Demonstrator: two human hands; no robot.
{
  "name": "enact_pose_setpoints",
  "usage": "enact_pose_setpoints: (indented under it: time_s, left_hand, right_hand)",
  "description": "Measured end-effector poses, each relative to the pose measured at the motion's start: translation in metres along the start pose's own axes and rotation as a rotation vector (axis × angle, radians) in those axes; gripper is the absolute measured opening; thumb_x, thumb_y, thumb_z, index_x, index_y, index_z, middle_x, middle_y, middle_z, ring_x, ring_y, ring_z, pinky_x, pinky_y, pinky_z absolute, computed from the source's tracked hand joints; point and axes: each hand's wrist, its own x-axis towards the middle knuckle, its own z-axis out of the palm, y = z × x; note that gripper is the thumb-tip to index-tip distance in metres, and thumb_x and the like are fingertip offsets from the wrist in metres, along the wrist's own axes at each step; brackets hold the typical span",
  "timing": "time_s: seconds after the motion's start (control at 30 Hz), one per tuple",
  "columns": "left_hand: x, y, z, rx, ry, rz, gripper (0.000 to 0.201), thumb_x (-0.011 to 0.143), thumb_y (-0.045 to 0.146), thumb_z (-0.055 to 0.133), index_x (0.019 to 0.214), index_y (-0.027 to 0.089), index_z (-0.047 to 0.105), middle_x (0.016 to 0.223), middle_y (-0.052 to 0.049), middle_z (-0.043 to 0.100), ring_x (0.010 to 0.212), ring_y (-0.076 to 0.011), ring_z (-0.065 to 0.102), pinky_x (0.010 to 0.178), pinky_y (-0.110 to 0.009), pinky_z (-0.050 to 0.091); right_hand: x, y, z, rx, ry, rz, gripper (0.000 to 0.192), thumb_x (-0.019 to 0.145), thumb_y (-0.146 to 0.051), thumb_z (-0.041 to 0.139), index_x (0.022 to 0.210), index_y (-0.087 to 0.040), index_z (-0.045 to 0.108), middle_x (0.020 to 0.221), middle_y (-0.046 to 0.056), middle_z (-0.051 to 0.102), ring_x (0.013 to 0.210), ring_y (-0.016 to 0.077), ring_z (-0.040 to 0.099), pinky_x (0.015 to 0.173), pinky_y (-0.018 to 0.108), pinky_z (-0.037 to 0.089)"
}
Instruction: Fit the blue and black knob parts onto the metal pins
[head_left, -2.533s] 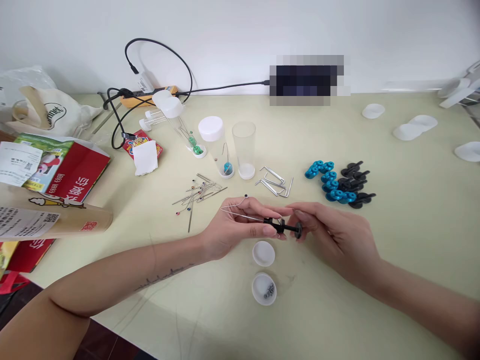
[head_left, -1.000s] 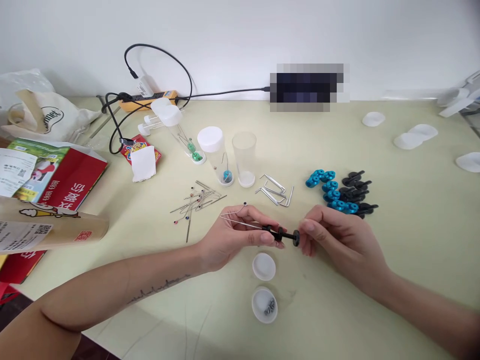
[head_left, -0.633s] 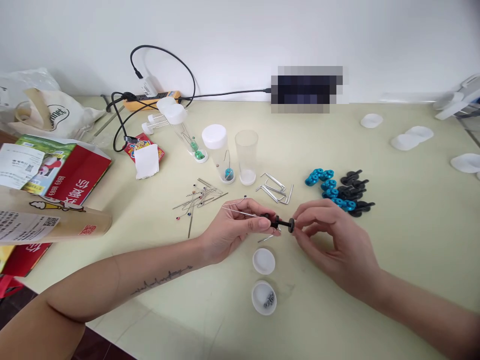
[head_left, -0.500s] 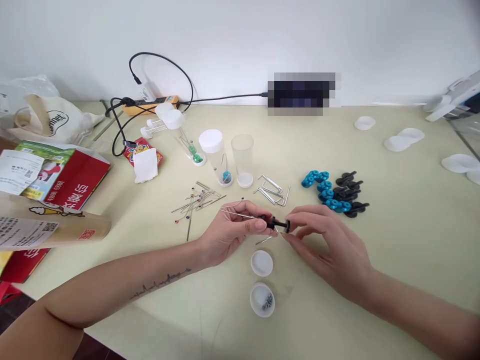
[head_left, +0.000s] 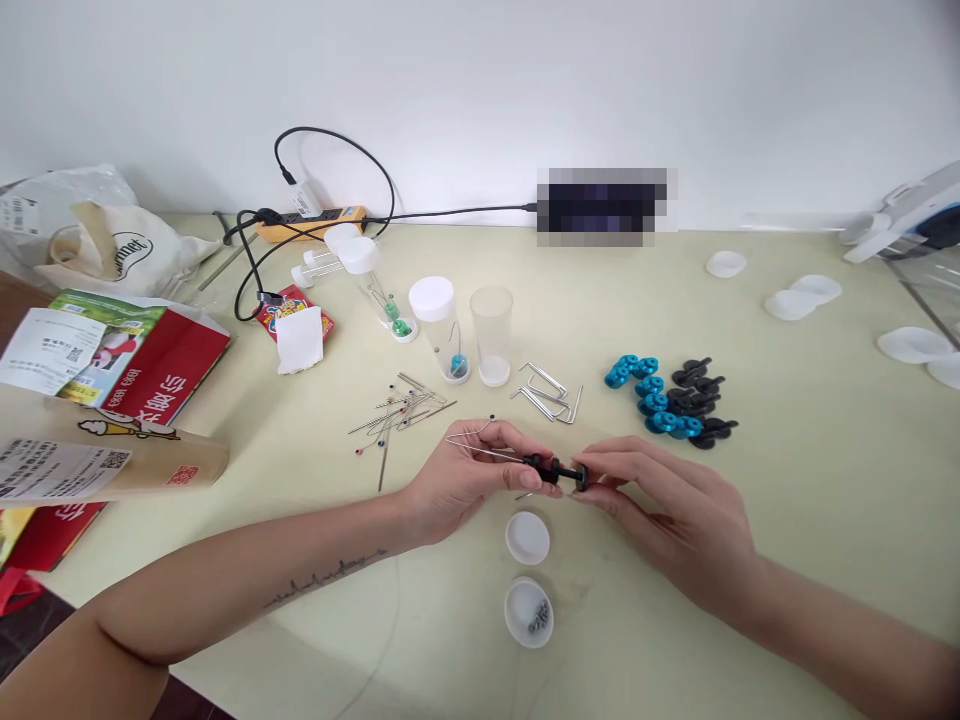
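The right hand (head_left: 679, 510) pinches one end of a black flanged part (head_left: 553, 470); the left hand (head_left: 461, 485) clamps and partly hides the other. From there, pixelation masks a device (head_left: 600, 207) at twelve o'clock; at eleven, a capped tube (head_left: 437, 338) holds a blue piece (head_left: 459, 365) and bent wire (head_left: 459, 338); at six, a white cap (head_left: 517, 612) contains indistinct silvery bits (head_left: 539, 617).

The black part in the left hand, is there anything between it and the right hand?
Nothing visible does. The right hand has its fingertips right at the round end of the black part, seemingly touching it; the left hand holds the other end.
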Motion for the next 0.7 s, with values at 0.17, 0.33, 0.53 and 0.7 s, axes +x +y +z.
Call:
enact_pose_setpoints:
  time_s: [0.17, 0.33, 0.53, 0.7]
  left_hand:
    - [0.0000, -0.0016, -0.0009, 0.020, 0.015, 0.022, 0.019, 0.064, 0.013, 0.074, 0.082, 0.014, 0.066, 0.084, -0.005, 0.069, 0.081, -0.0189, 0.067, 0.085, -0.039, 0.051]
    - [0.0002, -0.0016, -0.0014, 0.019, 0.012, 0.034, 0.018, 0.066, 0.013, 0.073, 0.084, 0.013, 0.066, 0.086, -0.005, 0.068, 0.083, -0.0176, 0.066, 0.085, -0.038, 0.051]
    - [0.0006, -0.0016, -0.0022, 0.001, 0.008, 0.044, 0.017, 0.068, 0.012, 0.071, 0.085, 0.014, 0.066, 0.087, -0.004, 0.067, 0.086, -0.0175, 0.066, 0.086, -0.037, 0.051]
    - [0.0003, -0.0024, -0.0028, -0.007, 0.017, 0.051, 0.017, 0.069, 0.011, 0.071, 0.085, 0.015, 0.067, 0.088, -0.004, 0.068, 0.085, -0.0160, 0.066, 0.086, -0.035, 0.051]
  right_hand:
    - [0.0016, 0.0012, 0.0000, 0.011, -0.040, 0.012, 0.014, 0.085, -0.016, 0.055, 0.097, -0.024, 0.056, 0.081, 0.002, 0.065, 0.062, 0.0139, 0.060, 0.053, 0.025, 0.045]
    - [0.0028, 0.0032, 0.0013, -0.032, -0.072, 0.020, 0.008, 0.088, -0.019, 0.052, 0.093, -0.021, 0.057, 0.077, 0.002, 0.064, 0.061, 0.0130, 0.057, 0.053, 0.024, 0.043]
    - [-0.0009, 0.0022, 0.0025, -0.060, -0.047, 0.050, 0.027, 0.090, -0.026, 0.051, 0.116, -0.022, 0.049, 0.089, 0.003, 0.066, 0.065, 0.0126, 0.062, 0.059, 0.024, 0.048]
    - [-0.0034, 0.0015, 0.0065, -0.163, 0.037, -0.003, 0.021, 0.087, -0.018, 0.055, 0.108, -0.022, 0.050, 0.088, 0.001, 0.066, 0.064, 0.0113, 0.063, 0.055, 0.022, 0.047]
